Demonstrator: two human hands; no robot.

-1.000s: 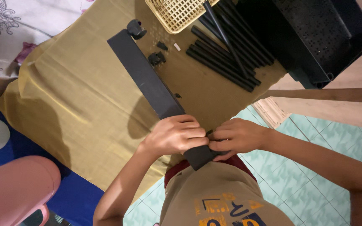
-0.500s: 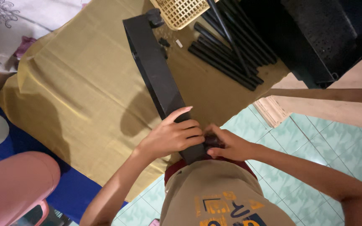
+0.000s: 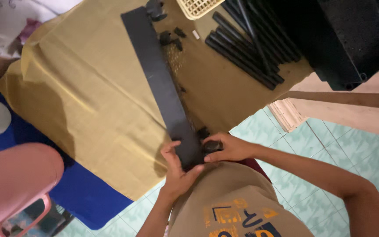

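Fingers of the left hand (image 3: 178, 169) clamped the near end of the long black panel (image 3: 161, 85), which lay across the tan sheet (image 3: 80, 101). The right hand (image 3: 227, 148) pinched a small black cap (image 3: 211, 146) against it, its shape mostly hidden by the fingers.
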